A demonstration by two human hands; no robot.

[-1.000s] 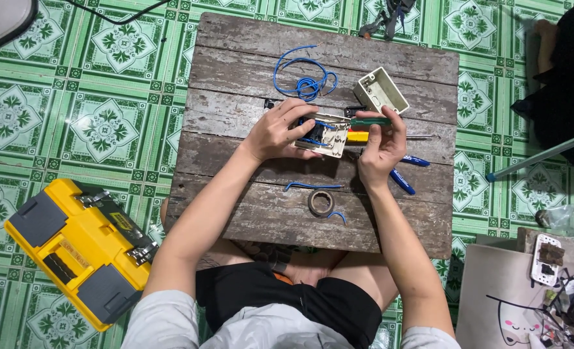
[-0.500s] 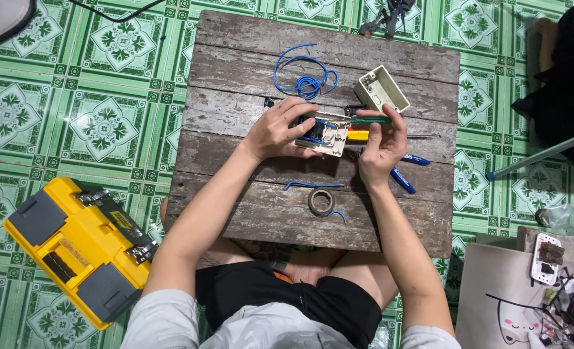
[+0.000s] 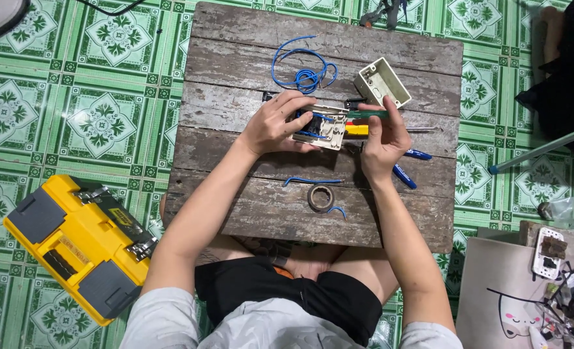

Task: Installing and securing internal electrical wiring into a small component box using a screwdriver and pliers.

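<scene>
The left hand [image 3: 275, 125] grips a cream switch plate [image 3: 321, 131] near the middle of the weathered wooden desk [image 3: 248, 213], its fingers closed on the plate's left end, where blue wires run into the back. The right hand [image 3: 382, 136] holds a green-handled screwdriver [image 3: 366, 114], fingers wrapped together around the handle, with the tip pointing left toward the plate.

To do this well, the plate should be pinned flat so it cannot twist, and the screwdriver kept in line with the screw, pressed straight in as it turns. The left fingertips sit close to where the tip lands, so a slip could hurt; keeping them on the plate's rim seems wiser.

Around the hands lie a coil of blue wire [image 3: 302, 72] above, a cream junction box [image 3: 382, 82] just beside the screwdriver, blue-handled pliers [image 3: 408, 166] to the right of the right wrist, and a yellow-handled tool [image 3: 357, 129] partly hidden between the hands. A roll of tape [image 3: 321, 198] and a short blue wire offcut [image 3: 313, 181] lie nearer the person.

The desk's near strip, left side and far edge offer free room. The right edge is near the pliers, which could be knocked off. A yellow toolbox [image 3: 80, 245] sits on the green tiled floor [image 3: 73, 116], well apart to the left.
</scene>
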